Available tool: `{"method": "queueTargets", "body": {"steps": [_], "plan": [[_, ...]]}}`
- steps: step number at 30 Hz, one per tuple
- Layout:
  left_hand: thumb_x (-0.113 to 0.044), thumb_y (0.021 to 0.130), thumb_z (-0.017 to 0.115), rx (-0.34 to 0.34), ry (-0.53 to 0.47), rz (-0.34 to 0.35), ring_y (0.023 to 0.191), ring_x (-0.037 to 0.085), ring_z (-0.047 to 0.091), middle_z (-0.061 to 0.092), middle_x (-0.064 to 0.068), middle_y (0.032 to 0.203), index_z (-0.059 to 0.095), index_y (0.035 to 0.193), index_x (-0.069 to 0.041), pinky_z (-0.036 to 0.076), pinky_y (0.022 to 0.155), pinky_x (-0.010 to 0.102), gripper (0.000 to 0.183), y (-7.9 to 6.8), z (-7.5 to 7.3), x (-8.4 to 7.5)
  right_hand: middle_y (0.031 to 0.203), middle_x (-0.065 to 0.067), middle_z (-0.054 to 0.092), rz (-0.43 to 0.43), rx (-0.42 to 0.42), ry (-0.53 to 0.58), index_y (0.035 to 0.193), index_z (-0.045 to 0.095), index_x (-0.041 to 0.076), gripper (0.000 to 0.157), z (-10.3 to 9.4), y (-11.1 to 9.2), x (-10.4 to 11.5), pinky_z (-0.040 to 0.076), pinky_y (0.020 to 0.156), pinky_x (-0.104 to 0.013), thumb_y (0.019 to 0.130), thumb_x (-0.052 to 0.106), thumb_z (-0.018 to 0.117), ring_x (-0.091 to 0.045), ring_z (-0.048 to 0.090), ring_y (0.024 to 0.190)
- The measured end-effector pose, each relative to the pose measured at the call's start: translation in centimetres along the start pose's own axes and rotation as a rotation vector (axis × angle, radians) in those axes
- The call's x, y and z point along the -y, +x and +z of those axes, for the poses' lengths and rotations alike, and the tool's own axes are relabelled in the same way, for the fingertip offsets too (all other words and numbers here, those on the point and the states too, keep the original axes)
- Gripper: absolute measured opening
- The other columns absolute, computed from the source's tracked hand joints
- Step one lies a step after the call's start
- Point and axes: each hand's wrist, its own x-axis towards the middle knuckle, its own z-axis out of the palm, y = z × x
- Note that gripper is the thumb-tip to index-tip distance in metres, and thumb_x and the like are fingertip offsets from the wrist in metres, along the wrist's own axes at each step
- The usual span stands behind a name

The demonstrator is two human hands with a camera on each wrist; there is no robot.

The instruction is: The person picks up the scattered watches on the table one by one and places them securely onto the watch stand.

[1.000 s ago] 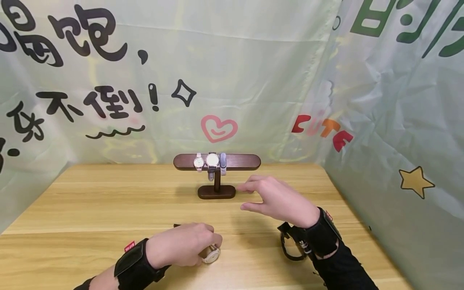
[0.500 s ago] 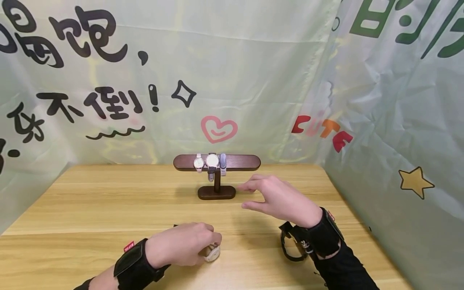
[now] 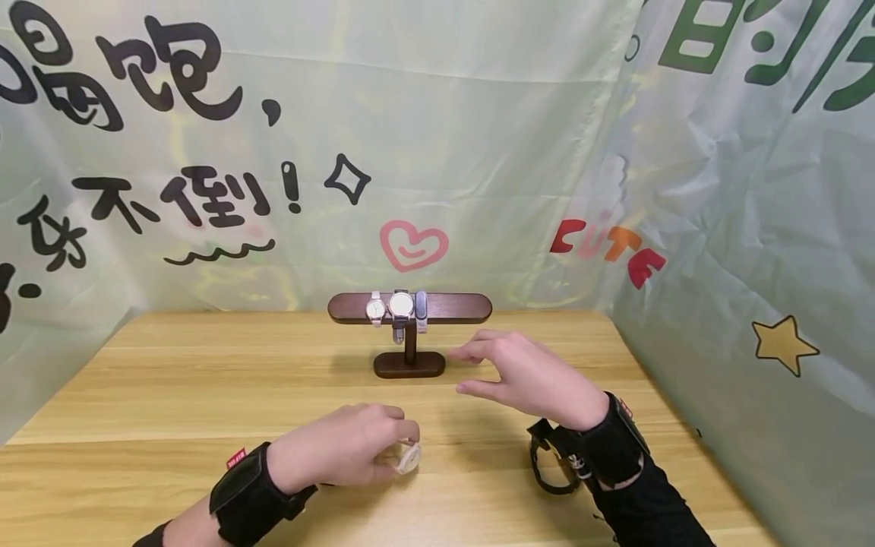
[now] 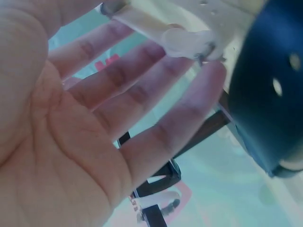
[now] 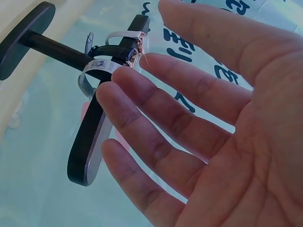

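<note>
My left hand pinches a small white watch at the fingertips, low over the table's front half. In the left wrist view its white strap with a metal buckle lies across the fingertips. Beside it is a dark strap with holes. My right hand is held with fingers loosely extended, just right of the dark wooden watch stand, holding nothing. On the stand's bar are a pink-strapped watch, a black-strapped watch and a fitness band.
The wooden table ends at a printed cloth backdrop behind and on the right. A black loop shows below my right wrist; what it belongs to is unclear.
My left hand has risen slightly and moved away from me with the white watch, whose dial now tilts more upright. The right hand has hardly moved.
</note>
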Motion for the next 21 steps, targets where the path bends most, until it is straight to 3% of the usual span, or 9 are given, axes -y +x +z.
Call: {"method": "queueTargets", "body": {"steps": [8,13,21], "plan": [[-0.020,0.092,0.086,-0.120,0.004,0.072,0.093,0.007,0.070,0.075,-0.001,0.109,0.073,0.118,-0.016,0.059,0.081,0.019,0.029,0.0,-0.8,1.3,0.123,0.001,0.076,-0.013,-0.006,0.004,0.131,0.077,0.015,0.036,0.0,-0.1,-0.2,0.060,0.082,-0.025,0.099,0.032,0.080,-0.010,0.072,0.101],[-0.018,0.094,0.085,-0.210,-0.019,0.123,0.081,0.002,0.065,0.075,-0.001,0.110,0.072,0.122,-0.013,0.056,0.075,0.013,0.031,-0.1,-1.3,2.0,0.124,0.002,0.075,-0.013,-0.010,-0.003,0.131,0.077,0.015,0.037,0.0,0.0,-0.1,0.061,0.084,-0.026,0.098,0.033,0.081,-0.010,0.072,0.102],[-0.018,0.092,0.087,-0.289,-0.074,0.108,0.077,0.004,0.064,0.075,-0.001,0.107,0.072,0.127,-0.013,0.053,0.068,0.011,0.039,-0.2,-2.0,2.6,0.121,0.002,0.075,-0.029,-0.014,-0.012,0.131,0.077,0.014,0.038,0.1,0.0,-0.1,0.059,0.080,-0.024,0.099,0.033,0.080,-0.007,0.071,0.096]]}}
